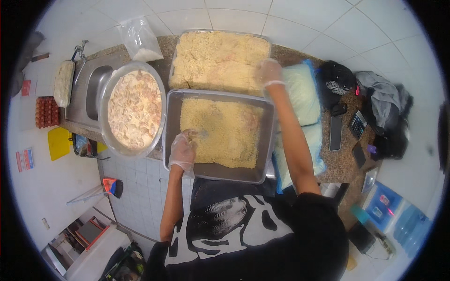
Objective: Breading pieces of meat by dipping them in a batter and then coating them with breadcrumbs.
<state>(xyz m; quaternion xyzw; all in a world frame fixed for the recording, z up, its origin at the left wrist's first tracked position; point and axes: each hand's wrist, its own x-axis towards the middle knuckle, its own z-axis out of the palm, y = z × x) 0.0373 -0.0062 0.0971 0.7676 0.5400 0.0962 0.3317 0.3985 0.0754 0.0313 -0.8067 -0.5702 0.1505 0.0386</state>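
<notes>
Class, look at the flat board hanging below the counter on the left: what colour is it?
Yellow. The board shows best in the head view, under the egg tray.

Gloved left hand (183,149) in crumb tray (265,140); right hand (268,72) over breaded pile (218,58).

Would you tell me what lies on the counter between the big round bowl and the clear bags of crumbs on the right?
In the head view, the metal tray of breadcrumbs lies between the round bowl and the crumb bags, with the gloved left hand in its crumbs.
</notes>
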